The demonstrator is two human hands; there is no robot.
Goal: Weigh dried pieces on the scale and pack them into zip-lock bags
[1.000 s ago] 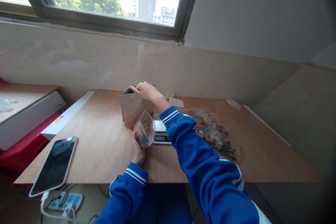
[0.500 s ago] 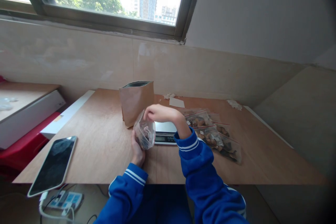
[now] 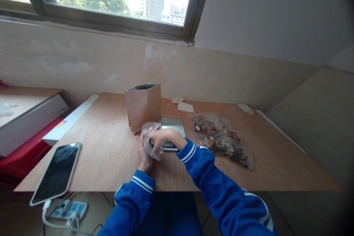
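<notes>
Low over the table, my left hand (image 3: 144,159) is closed around the side of a clear plastic bag (image 3: 158,153). My right hand (image 3: 163,137) reaches into the bag's mouth with fingers bent down and drawn together. Something dark shows near those fingertips, too small to make out. Behind my right wrist lies a kitchen scale (image 3: 177,125) with a silver top, partly covered by the hand. A brown paper bag (image 3: 143,107) stands upright with its top open, just beyond the plastic bag.
Several zip bags of dried brown pieces (image 3: 221,142) lie to the right of the scale. At the left edge rests a tablet (image 3: 56,173) with a white cable. A white card (image 3: 185,107) and crumpled paper (image 3: 246,109) lie at the back. A power strip (image 3: 72,210) sits below.
My right hand has moved down from above the rim into the plastic bag, and its forearm has lowered. More of the scale shows. My left hand stays on the bag.
</notes>
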